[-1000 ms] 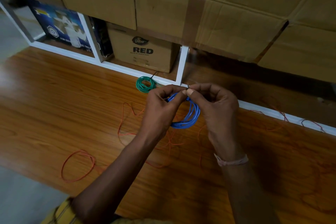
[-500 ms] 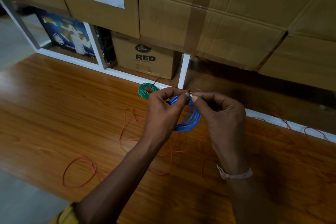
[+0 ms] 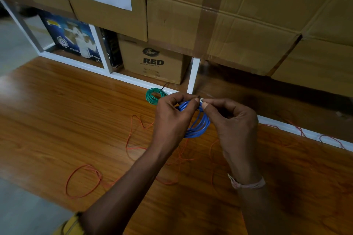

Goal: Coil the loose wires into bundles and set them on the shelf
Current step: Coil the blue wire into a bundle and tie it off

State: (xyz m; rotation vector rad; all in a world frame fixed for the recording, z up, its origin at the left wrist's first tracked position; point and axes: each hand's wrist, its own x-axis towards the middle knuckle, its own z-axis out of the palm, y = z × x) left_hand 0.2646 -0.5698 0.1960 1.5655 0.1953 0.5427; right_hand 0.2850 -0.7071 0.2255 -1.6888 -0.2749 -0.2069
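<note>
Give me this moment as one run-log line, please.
left hand: grips blue coil | right hand: pinches its end | green coil: shelf edge | orange wire: loose

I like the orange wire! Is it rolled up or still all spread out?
Spread out. The orange wire lies in loose loops across the wooden surface, unlike the coiled green bundle.

Little changes: the right hand (image 3: 232,120) draws slightly away from the left hand (image 3: 172,118) — a small gap now shows between their pinching fingertips, a thin tie spanning it above the blue wire coil (image 3: 198,127).
</note>
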